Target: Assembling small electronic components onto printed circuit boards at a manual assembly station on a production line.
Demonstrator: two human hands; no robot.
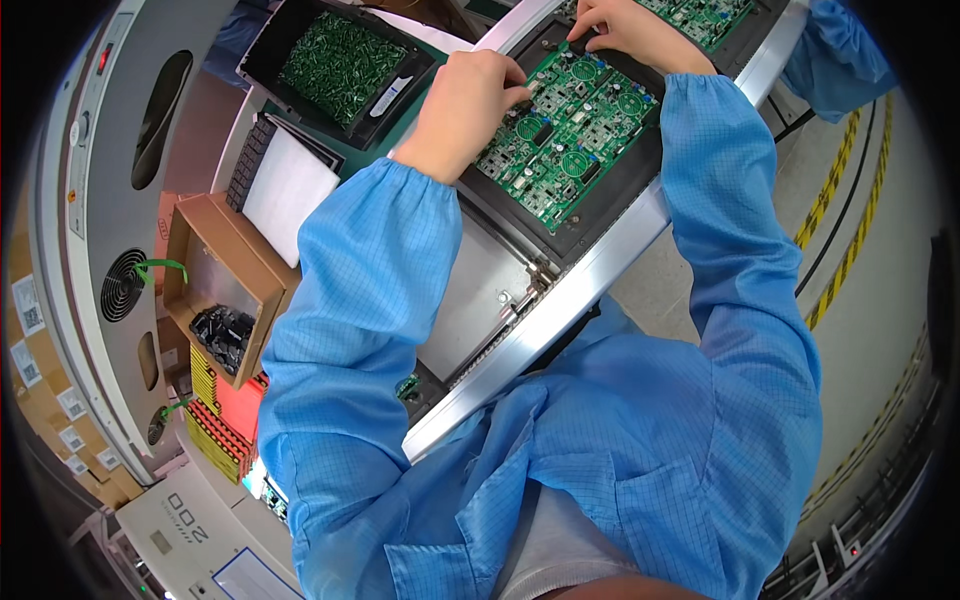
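Observation:
A green circuit board (pixel 560 140) crowded with small parts lies in a black carrier frame (pixel 625 180) on a metal-edged conveyor. My left hand (pixel 465 110) is at the board's left edge, its fingers curled and the thumb and fingertips drawn together; whatever is between them is hidden. Over the far corner of the same board is my right hand (pixel 632 32). Its thumb and forefinger are bent close together low over the parts, and anything in them is too small to make out.
Left of the conveyor stands a black bin (pixel 345 75) of small green-black components. Nearer are a white sheet (pixel 290 190) and a cardboard box (pixel 225 290) holding black parts. The conveyor's metal rail (pixel 560 310) runs diagonally before me. Another blue sleeve (pixel 840 60) shows at far right.

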